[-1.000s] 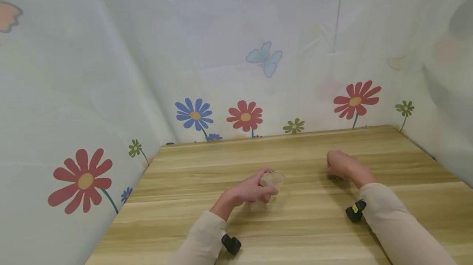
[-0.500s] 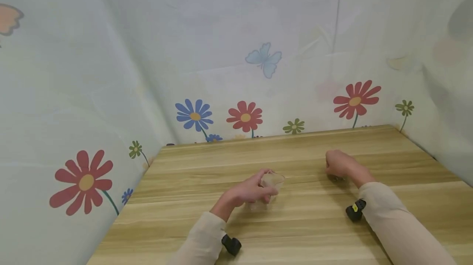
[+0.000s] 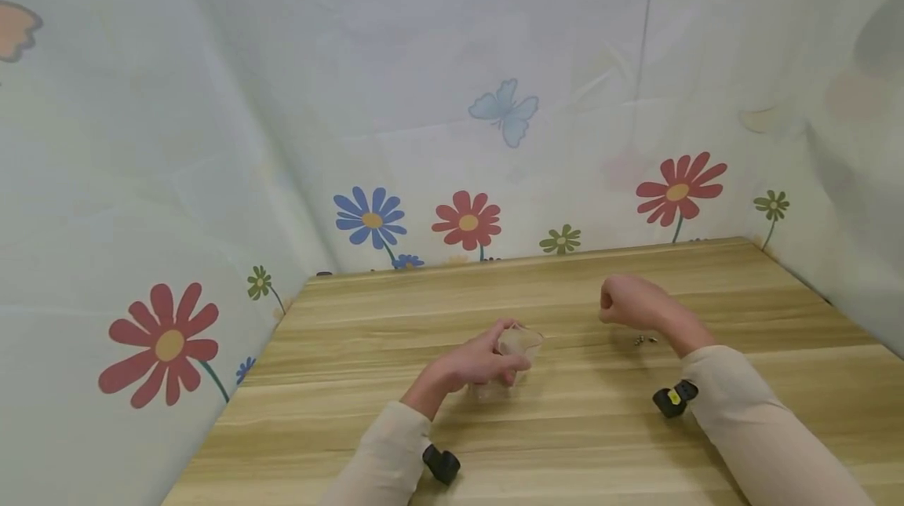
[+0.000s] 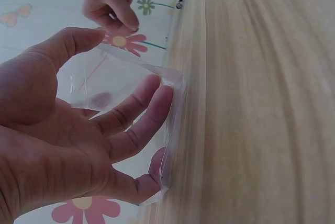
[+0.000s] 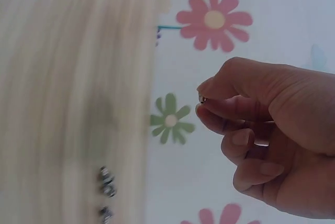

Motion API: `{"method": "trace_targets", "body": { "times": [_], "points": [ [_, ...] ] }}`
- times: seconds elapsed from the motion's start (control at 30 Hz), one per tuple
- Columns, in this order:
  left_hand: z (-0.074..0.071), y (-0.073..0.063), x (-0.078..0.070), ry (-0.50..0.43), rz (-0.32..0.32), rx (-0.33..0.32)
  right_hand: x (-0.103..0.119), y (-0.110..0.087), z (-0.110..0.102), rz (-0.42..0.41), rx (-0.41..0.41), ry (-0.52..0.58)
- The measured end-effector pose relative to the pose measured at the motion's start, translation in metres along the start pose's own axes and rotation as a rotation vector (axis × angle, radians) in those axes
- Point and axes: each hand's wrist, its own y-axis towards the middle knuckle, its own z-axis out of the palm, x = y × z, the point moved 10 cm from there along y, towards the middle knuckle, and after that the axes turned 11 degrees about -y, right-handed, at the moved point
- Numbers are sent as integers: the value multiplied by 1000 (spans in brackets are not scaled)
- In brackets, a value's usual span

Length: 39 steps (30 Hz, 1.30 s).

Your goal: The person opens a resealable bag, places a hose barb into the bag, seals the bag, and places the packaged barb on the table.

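My left hand [image 3: 487, 361] holds a clear plastic container [image 3: 521, 341] on the table, its thumb and fingers spread around the walls. In the left wrist view the see-through container [image 4: 123, 72] has its open side toward the right hand [image 4: 107, 1]. My right hand [image 3: 639, 306] is raised a little above the wood. Between thumb and forefinger it pinches a small shiny metal piece [image 5: 202, 99], mostly covered by the fingertips. Below that hand lie a few similar small metal pieces [image 3: 640, 340], too small to identify; the right wrist view shows these metal pieces [image 5: 107, 189] blurred.
The wooden table [image 3: 565, 443] reaches back to a pale curtain [image 3: 424, 137] printed with flowers and butterflies. Each sleeve cuff carries a small black camera, the left camera [image 3: 442, 464] and the right camera [image 3: 674, 398].
My right hand has lifted off the table and shifted left, with a small metal piece pinched in its fingers. The pieces beneath it have come into view. My left hand stays in place.
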Motion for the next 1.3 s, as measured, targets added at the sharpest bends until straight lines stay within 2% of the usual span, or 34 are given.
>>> {"method": "trace_targets", "body": {
  "times": [0.23,0.43,0.57,0.97,1.3],
  "points": [
    [0,1,1,5,-7,-1,27,-2,-15,-3,-28,-5],
    [-1,-2,0,6,-14,-17,52,-1,-20,-108,-107,-32],
    [0,-2,0,6,-21,-19,67,0,-20,-185,-153,-13],
    [-1,-4,-3,33,-30,-22,106,4,-10,-292,-145,57],
    [-1,-5,-2,54,-44,-23,118,8,4,-303,-118,80]
  ]
}}
